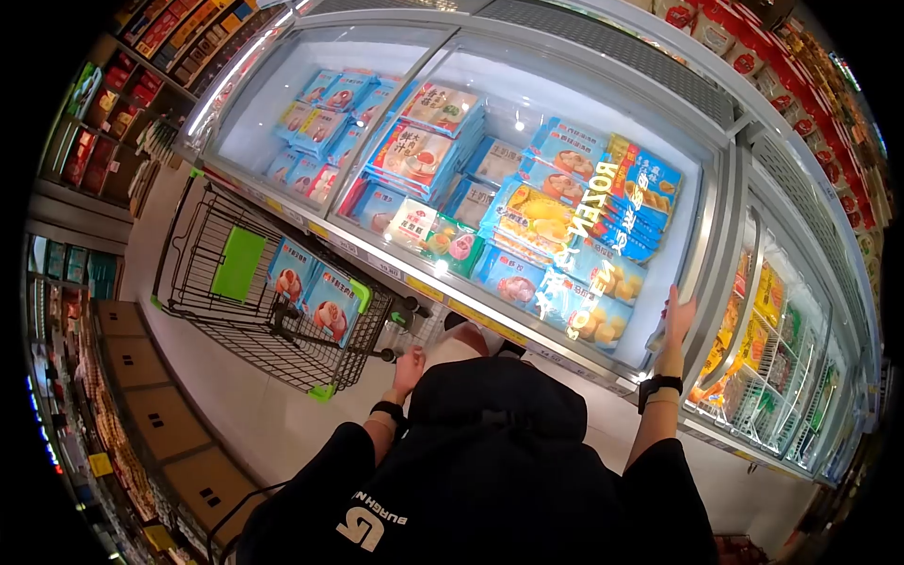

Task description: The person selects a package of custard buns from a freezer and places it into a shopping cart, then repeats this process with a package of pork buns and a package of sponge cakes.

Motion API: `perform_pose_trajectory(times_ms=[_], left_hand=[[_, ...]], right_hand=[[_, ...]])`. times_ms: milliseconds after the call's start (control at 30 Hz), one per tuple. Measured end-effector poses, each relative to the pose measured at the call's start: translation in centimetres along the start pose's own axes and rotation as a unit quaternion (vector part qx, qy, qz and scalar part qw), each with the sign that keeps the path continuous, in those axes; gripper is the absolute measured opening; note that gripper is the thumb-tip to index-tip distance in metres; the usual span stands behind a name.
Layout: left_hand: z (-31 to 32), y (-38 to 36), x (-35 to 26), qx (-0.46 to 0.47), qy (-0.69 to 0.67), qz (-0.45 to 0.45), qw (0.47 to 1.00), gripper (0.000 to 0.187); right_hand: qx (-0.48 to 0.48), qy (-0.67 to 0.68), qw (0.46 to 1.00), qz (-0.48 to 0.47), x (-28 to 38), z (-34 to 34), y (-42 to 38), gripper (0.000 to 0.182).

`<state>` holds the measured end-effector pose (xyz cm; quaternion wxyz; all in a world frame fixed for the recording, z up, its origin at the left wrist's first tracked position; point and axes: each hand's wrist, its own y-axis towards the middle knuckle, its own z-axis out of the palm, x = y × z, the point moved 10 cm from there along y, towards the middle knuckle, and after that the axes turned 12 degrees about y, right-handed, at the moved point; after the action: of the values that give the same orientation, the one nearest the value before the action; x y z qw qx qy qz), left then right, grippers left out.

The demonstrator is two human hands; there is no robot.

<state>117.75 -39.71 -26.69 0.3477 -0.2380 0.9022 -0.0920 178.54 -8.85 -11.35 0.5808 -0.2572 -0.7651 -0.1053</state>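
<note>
My right hand grips the right edge of the sliding glass lid on a chest freezer. Through the glass I see blue bags of frozen food, a yellow-fronted bag and white-and-blue packs in stacks. My left hand hangs low beside the shopping cart, its fingers curled and nothing visible in them. Two blue frozen food bags with pictures of round buns lie in the cart.
A second freezer with yellow packs and wire dividers stands to the right. Shelves of boxed goods are at the upper left, and cardboard boxes line the left side. Red-and-white bags fill a shelf behind the freezer.
</note>
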Motion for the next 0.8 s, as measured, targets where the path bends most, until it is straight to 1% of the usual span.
perform_pose_trajectory(times_ms=[33, 67, 133, 200, 267, 333, 400, 500, 533, 600, 667, 700, 800], left_hand=[[-1.4, 0.5, -0.5, -0.029, -0.016, -0.013, 0.999, 0.029], [-3.0, 1.1, -1.1, -0.057, -0.030, -0.025, 0.998, 0.027], [-9.6, 2.0, -7.2, -0.140, -0.003, 0.000, 0.990, 0.023], [-13.7, 4.4, -8.5, -0.230, -0.028, 0.047, 0.972, 0.019], [-18.0, 7.4, -10.8, -0.278, 0.007, 0.082, 0.957, 0.020], [-21.6, 11.1, -12.3, -0.303, 0.036, 0.129, 0.944, 0.024], [-24.7, 14.4, -14.1, -0.332, 0.132, 0.178, 0.917, 0.028], [-27.3, 19.4, -13.9, -0.346, 0.224, 0.203, 0.888, 0.032], [-27.6, 21.6, -12.4, -0.321, 0.233, 0.183, 0.900, 0.040], [-28.3, 24.4, -10.3, -0.310, 0.268, 0.150, 0.900, 0.053], [-29.0, 25.6, -9.3, -0.321, 0.277, 0.146, 0.894, 0.059], [-29.2, 26.0, -9.1, -0.326, 0.282, 0.143, 0.891, 0.062], [-29.6, 27.4, -9.9, -0.297, 0.267, 0.198, 0.895, 0.066]], right_hand=[[-0.002, 0.028, 1.000, -0.004, -1.1, 0.0, 1.0, 0.047], [-0.010, 0.010, 1.000, 0.004, -2.5, -0.2, 1.8, 0.048], [-0.028, -0.027, 0.999, 0.022, -2.3, -0.7, 1.6, 0.054], [-0.058, -0.097, 0.993, 0.025, -1.2, -1.0, 0.9, 0.057], [-0.092, -0.165, 0.982, 0.027, -0.2, -1.1, 0.3, 0.061], [-0.121, -0.179, 0.976, 0.018, -0.8, -1.4, 0.5, 0.059], [-0.145, -0.202, 0.968, 0.021, -0.6, -1.6, 0.0, 0.056], [-0.176, -0.237, 0.955, 0.024, 1.1, -1.6, -0.9, 0.053], [-0.184, -0.245, 0.952, 0.019, 1.2, -1.6, -1.0, 0.052], [-0.201, -0.256, 0.945, 0.027, 0.9, -1.6, -1.2, 0.051], [-0.216, -0.266, 0.938, 0.051, 0.7, -1.8, -1.3, 0.051], [-0.214, -0.265, 0.939, 0.054, 1.8, -1.4, -2.0, 0.051], [-0.235, -0.295, 0.926, 0.019, 2.7, -1.3, -2.3, 0.053]])
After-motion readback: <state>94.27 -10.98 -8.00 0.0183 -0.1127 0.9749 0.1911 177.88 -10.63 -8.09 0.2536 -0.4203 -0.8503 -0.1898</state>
